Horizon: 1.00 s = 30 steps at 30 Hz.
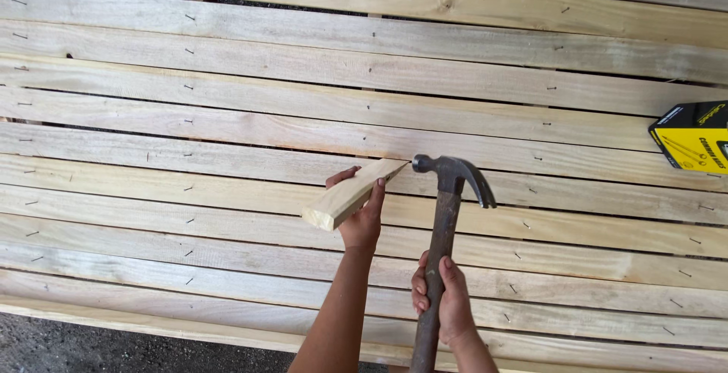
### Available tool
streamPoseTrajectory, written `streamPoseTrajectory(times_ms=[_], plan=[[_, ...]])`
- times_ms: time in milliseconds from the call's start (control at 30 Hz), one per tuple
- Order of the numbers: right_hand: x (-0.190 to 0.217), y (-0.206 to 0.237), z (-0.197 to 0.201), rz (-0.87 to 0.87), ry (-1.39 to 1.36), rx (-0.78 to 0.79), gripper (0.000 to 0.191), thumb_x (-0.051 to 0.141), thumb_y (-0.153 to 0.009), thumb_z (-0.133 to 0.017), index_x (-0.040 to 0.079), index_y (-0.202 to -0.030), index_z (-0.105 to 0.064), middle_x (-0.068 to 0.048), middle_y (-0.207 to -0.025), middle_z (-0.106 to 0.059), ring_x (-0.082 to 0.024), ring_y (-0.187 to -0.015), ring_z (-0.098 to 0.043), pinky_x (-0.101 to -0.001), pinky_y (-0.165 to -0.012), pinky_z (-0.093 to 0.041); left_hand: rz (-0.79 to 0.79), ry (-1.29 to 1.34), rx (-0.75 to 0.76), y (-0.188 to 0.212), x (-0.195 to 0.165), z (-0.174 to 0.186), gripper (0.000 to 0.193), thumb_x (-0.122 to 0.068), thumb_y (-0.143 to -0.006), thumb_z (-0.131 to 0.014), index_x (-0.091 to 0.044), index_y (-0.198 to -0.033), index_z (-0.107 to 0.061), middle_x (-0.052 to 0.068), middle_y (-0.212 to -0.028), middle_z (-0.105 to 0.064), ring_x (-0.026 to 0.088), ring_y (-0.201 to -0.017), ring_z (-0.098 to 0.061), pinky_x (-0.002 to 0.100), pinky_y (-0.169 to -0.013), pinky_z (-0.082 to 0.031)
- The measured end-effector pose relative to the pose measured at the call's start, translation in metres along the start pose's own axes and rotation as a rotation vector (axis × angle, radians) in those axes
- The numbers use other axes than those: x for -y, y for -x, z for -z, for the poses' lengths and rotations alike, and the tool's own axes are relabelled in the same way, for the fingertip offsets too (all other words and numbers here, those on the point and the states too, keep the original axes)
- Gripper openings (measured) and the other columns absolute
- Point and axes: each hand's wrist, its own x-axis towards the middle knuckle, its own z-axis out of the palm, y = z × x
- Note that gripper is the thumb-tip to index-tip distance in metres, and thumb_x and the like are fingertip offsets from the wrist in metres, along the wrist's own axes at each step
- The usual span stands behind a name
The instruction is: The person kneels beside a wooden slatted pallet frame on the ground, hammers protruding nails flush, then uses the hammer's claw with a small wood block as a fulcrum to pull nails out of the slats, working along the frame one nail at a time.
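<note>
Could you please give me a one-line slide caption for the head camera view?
Left hand holds a short wood block against slatted boards; right hand grips a claw hammer.

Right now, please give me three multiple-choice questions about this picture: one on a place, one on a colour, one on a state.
1. Where is the yellow box?
A. right edge
B. left edge
C. on the ground

2. What colour is the claw hammer head?
A. red
B. dark metal
C. white

3. What does the left hand do?
A. rests open
B. points at a nail
C. grips a short wood block

Answers: 1 A, it lies on the slats at the right edge. 2 B, the head is dark. 3 C, its fingers wrap the block; the right hand holds the hammer's handle.
</note>
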Motion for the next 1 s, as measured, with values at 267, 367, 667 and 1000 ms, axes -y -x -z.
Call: streamPoseTrajectory(times_ms=[267, 367, 667, 1000], plan=[[-0.013, 0.001, 0.005, -0.076, -0.09, -0.061, 0.049, 0.056, -0.092, -0.055, 0.009, -0.104, -0.056, -0.002, -0.063, -0.051, -0.011, -0.044, -0.045, -0.0281, -0.043, -0.039, 0.004, -0.02, 0.016, 0.015, 0.017, 0.01, 0.049, -0.009, -0.086, -0.083, -0.006, -0.124, -0.052, 0.015, -0.126, -0.061, 0.025, -0.118, -0.06, 0.038, -0.1, -0.053], [-0.004, 0.004, 0.013, -0.033, -0.029, -0.105, 0.038, 0.045, -0.092, -0.061, 0.01, -0.104, -0.055, -0.002, -0.063, -0.05, -0.01, -0.044, -0.044, -0.0287, -0.043, -0.039, -0.02, 0.032, -0.012, 0.013, 0.011, 0.025, 0.047, -0.009, -0.087, -0.083, -0.006, -0.124, -0.053, 0.016, -0.126, -0.061, 0.027, -0.123, -0.061, 0.041, -0.105, -0.055], [0.011, -0.022, 0.004, 0.046, 0.006, -0.076, 0.025, 0.034, -0.097, -0.062, 0.01, -0.099, -0.054, -0.001, -0.064, -0.051, -0.01, -0.046, -0.045, -0.0279, -0.044, -0.039, -0.202, -0.041, -0.079, -0.071, -0.011, 0.067, 0.047, -0.011, -0.088, -0.084, -0.006, -0.122, -0.053, 0.014, -0.129, -0.057, 0.025, -0.124, -0.058, 0.04, -0.108, -0.055], [0.027, -0.025, -0.027, 0.08, 0.133, -0.067, 0.021, 0.03, -0.095, -0.065, 0.011, -0.101, -0.057, -0.001, -0.065, -0.053, -0.009, -0.048, -0.048, -0.0283, -0.044, -0.041, -0.223, -0.405, -0.03, -0.112, -0.044, 0.043, 0.041, -0.02, -0.081, -0.091, -0.008, -0.105, -0.06, 0.005, -0.103, -0.066, 0.016, -0.092, -0.068, 0.03, -0.076, -0.06]])
